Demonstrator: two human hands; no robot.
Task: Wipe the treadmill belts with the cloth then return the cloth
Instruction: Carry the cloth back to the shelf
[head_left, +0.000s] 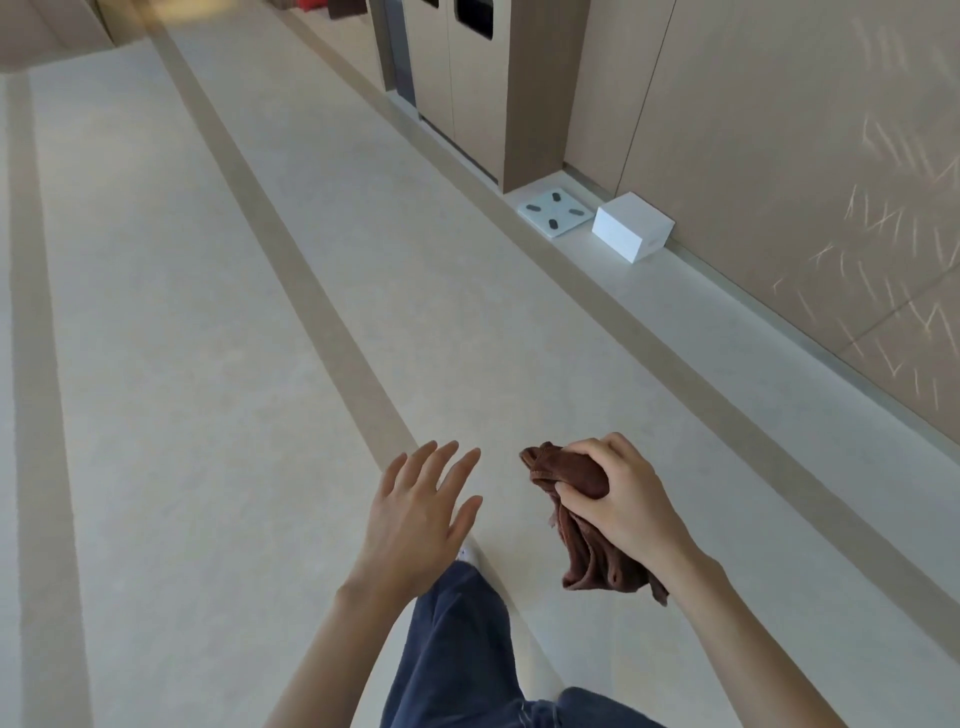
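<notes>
So where we're at: the dark brown terry cloth (589, 558) isn't lying on anything, it's bunched up in our right hand (623, 501). The fingers (589, 448) are curled over the top of it and the thumb pinches it from below. Its long axis runs from a little tuft poking out forward-left past the knuckles, back and down to a loose tail hanging under the wrist. So the cloth lies inside the grip, not out ahead of it.

Our left hand (418, 512) is just beside it to the left, not touching it. It holds nothing, palm down, fingers straight and spread a bit.

The pale striped floor (208, 364) is all that's under us, and no treadmill belt shows, so we can't say whether this is heading out to wipe or heading back.

Count: one cloth, two hands. Over by the right wall's edge there's one white box (631, 226) and one flat white bathroom scale (555, 212), side by side and well apart from us.
</notes>
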